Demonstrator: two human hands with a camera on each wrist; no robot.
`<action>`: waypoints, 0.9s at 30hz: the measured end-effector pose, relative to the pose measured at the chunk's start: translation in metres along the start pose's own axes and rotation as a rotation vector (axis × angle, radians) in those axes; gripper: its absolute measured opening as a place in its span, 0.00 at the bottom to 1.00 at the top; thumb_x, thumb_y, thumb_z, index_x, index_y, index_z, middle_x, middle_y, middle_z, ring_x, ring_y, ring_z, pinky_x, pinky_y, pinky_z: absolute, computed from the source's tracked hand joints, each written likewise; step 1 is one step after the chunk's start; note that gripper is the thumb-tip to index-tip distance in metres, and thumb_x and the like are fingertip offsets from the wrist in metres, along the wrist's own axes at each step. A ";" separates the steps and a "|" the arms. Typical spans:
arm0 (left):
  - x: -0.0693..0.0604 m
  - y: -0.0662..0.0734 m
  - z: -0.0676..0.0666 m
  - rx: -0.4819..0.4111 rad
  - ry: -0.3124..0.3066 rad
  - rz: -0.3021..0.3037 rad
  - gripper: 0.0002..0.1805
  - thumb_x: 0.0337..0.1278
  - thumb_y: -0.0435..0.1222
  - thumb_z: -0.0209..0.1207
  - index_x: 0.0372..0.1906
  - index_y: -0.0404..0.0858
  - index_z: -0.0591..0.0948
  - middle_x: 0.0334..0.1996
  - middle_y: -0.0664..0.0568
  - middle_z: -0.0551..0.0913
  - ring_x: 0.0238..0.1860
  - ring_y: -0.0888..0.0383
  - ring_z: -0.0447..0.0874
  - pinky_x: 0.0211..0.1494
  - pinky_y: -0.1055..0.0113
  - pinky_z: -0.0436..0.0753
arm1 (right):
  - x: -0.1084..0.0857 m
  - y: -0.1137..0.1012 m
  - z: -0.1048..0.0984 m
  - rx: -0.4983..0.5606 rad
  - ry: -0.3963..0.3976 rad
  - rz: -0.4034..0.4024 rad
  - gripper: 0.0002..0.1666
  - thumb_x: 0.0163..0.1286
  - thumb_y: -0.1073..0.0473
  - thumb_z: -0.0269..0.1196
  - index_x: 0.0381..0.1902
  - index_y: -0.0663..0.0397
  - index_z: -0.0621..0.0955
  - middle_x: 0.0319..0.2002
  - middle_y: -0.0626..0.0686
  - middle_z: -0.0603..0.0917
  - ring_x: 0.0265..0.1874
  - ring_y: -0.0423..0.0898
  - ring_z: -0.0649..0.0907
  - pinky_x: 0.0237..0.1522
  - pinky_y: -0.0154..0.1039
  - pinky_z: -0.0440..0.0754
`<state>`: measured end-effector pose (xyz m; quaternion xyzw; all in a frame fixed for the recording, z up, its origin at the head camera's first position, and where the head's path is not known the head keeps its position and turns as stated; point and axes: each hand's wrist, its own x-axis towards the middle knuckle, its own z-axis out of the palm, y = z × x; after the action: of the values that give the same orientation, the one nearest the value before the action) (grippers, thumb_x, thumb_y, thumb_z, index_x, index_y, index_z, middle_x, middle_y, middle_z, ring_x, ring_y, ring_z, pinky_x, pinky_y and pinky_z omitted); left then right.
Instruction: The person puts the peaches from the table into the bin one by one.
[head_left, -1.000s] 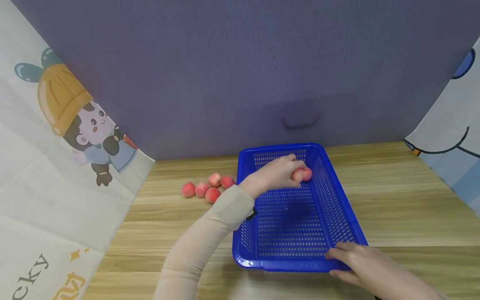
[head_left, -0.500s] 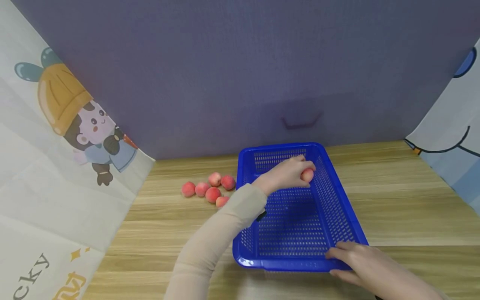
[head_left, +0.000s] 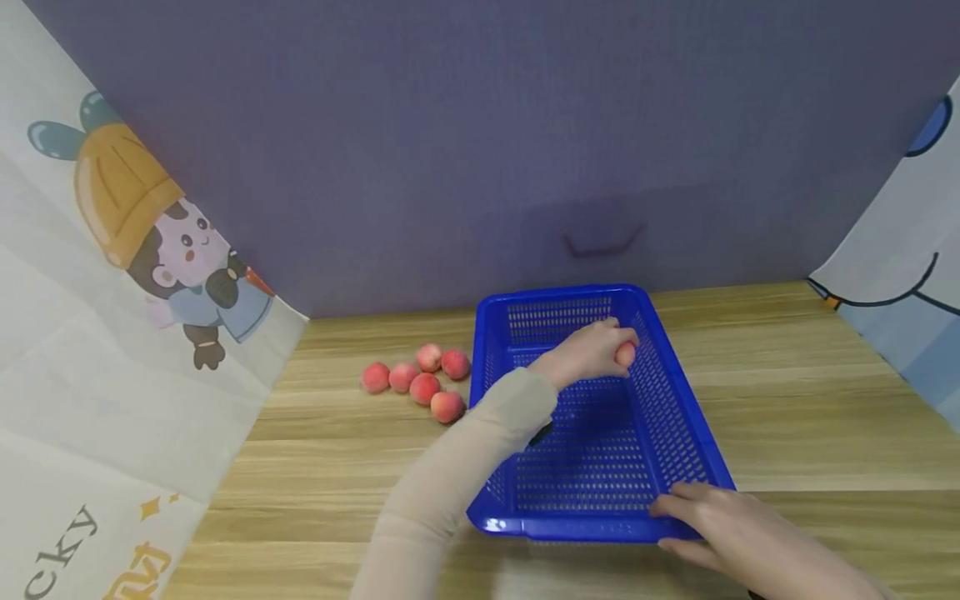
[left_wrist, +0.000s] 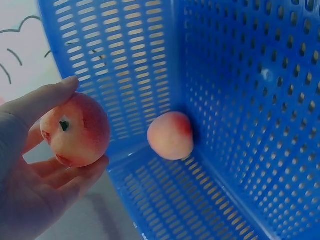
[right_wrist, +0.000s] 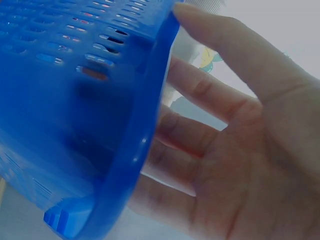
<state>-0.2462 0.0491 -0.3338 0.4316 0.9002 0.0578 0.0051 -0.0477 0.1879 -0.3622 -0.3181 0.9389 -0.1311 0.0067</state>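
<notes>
My left hand [head_left: 596, 350] grips a peach [left_wrist: 77, 129] between thumb and fingers, above the floor of the blue plastic basket [head_left: 678, 387]. In the left wrist view a second peach [left_wrist: 171, 135] lies inside the basket, down in a corner; in the head view the left hand covers it. At the basket's near right corner my right hand [head_left: 716, 521] holds the rim, fingers over the edge and thumb on the outer side. Several more red peaches, the nearest one [head_left: 447, 407] beside the basket's left wall, lie loose on the table.
The basket stands on a wood-grain table [head_left: 330, 467]. A dark purple-grey panel [head_left: 420, 167] rises behind it. White printed sheets [head_left: 90, 333] flank the table on the left and right.
My left hand has moved rightward and slightly nearer inside the basket, carrying its peach. A peach on the table that the forearm covered is now visible. My right hand stays on the rim.
</notes>
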 end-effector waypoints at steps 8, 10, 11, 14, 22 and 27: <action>0.008 0.001 0.016 0.028 0.001 -0.020 0.24 0.41 0.44 0.64 0.49 0.46 0.76 0.39 0.53 0.74 0.36 0.63 0.73 0.35 0.77 0.71 | 0.000 0.002 -0.002 0.062 -0.097 0.069 0.20 0.56 0.42 0.58 0.38 0.50 0.80 0.35 0.53 0.81 0.34 0.55 0.80 0.30 0.50 0.78; 0.009 0.001 0.020 0.028 -0.016 -0.034 0.24 0.42 0.44 0.64 0.49 0.46 0.76 0.39 0.54 0.74 0.37 0.63 0.72 0.36 0.77 0.71 | 0.001 0.002 -0.003 0.089 -0.134 0.090 0.21 0.56 0.42 0.58 0.38 0.51 0.80 0.36 0.54 0.81 0.35 0.56 0.80 0.31 0.51 0.78; 0.009 0.000 0.022 0.028 -0.025 -0.039 0.24 0.42 0.44 0.64 0.49 0.46 0.76 0.39 0.54 0.74 0.37 0.63 0.72 0.37 0.77 0.71 | 0.001 0.002 -0.003 0.091 -0.140 0.093 0.21 0.56 0.42 0.58 0.39 0.51 0.80 0.36 0.54 0.81 0.35 0.55 0.80 0.31 0.51 0.78; 0.010 -0.001 0.029 0.022 -0.054 -0.055 0.24 0.43 0.45 0.63 0.50 0.46 0.75 0.40 0.55 0.74 0.42 0.63 0.71 0.42 0.76 0.71 | 0.002 0.001 -0.004 0.086 -0.142 0.089 0.22 0.56 0.41 0.58 0.39 0.51 0.80 0.35 0.53 0.81 0.34 0.54 0.81 0.31 0.50 0.78; 0.012 -0.003 0.043 0.024 -0.072 -0.057 0.20 0.43 0.44 0.64 0.46 0.46 0.76 0.40 0.57 0.77 0.45 0.62 0.72 0.43 0.74 0.73 | 0.002 0.002 -0.003 0.078 -0.119 0.070 0.21 0.56 0.42 0.58 0.38 0.51 0.80 0.34 0.51 0.81 0.33 0.53 0.81 0.30 0.48 0.79; 0.013 -0.001 0.047 0.037 -0.063 -0.049 0.22 0.42 0.45 0.64 0.47 0.47 0.76 0.40 0.56 0.74 0.40 0.64 0.72 0.36 0.75 0.74 | 0.002 0.002 -0.002 0.078 -0.117 0.071 0.20 0.56 0.43 0.59 0.38 0.51 0.80 0.35 0.53 0.81 0.34 0.54 0.81 0.30 0.49 0.79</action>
<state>-0.2519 0.0634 -0.3803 0.4111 0.9108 0.0273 0.0267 -0.0506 0.1893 -0.3603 -0.2913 0.9418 -0.1483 0.0785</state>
